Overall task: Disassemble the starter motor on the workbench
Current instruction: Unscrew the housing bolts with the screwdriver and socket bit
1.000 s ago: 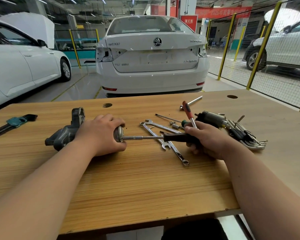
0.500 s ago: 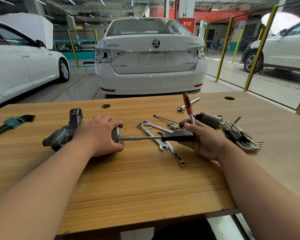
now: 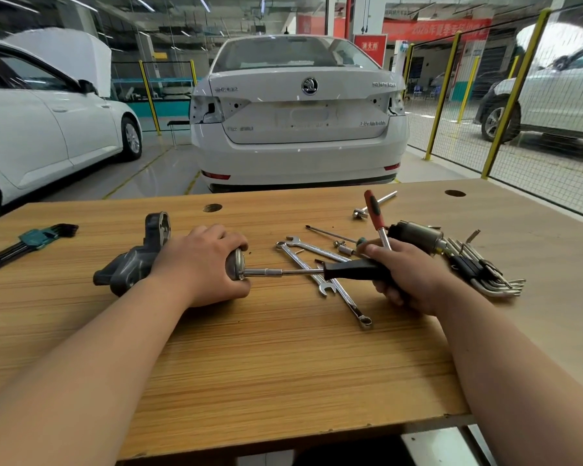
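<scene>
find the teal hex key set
Head view: the teal hex key set lies at the left edge of the workbench, left of the starter motor under the left hand.

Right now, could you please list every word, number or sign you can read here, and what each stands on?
"SUPERB": badge on the white car's boot lid, upper right.
"2026": start of the red banner, rest blurred.
The red sign on the pillar: white characters, too blurred.
The other badges on the lid: too blurred.
On the starter motor: no readable text.
</scene>
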`<control>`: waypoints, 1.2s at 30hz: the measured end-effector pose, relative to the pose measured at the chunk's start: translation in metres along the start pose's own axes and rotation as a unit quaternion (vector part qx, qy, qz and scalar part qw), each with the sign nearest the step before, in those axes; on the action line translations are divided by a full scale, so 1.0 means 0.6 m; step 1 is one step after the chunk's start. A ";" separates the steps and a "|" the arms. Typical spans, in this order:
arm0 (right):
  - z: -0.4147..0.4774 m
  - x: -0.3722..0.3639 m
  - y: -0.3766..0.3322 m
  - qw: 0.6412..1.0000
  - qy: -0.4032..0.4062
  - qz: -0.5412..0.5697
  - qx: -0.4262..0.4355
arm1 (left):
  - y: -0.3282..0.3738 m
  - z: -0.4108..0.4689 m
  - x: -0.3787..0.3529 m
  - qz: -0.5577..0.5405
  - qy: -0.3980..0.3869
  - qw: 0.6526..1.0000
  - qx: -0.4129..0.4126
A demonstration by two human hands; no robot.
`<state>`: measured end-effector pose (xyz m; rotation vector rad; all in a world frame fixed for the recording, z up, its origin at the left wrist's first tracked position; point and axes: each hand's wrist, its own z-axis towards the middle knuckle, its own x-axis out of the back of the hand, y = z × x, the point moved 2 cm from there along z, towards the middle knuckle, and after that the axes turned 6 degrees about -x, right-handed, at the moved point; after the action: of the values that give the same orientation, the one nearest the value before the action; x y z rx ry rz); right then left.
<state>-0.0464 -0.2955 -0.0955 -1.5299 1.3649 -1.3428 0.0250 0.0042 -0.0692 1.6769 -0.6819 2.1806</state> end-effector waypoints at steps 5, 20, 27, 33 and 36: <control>-0.001 0.000 0.001 0.991 -0.066 0.114 0.015 | -0.001 0.001 -0.003 0.002 -0.004 1.000 0.000; 0.006 -0.010 0.000 0.998 0.068 0.002 -0.002 | 0.002 -0.001 0.000 -0.003 -0.004 1.000 0.006; 0.012 -0.008 0.003 0.996 0.025 0.072 0.049 | 0.001 0.000 0.001 -0.003 -0.002 1.000 0.004; 0.011 -0.009 0.005 0.960 -0.042 0.278 0.016 | 0.000 -0.001 -0.002 0.001 0.001 1.000 0.004; 0.006 -0.017 0.001 0.928 -0.086 0.364 0.005 | 0.001 -0.001 -0.001 0.003 0.002 1.000 0.005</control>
<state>-0.0420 -0.2864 -0.0992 -0.9394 1.5814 -0.7273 0.0242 0.0043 -0.0701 1.6762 -0.6772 2.1945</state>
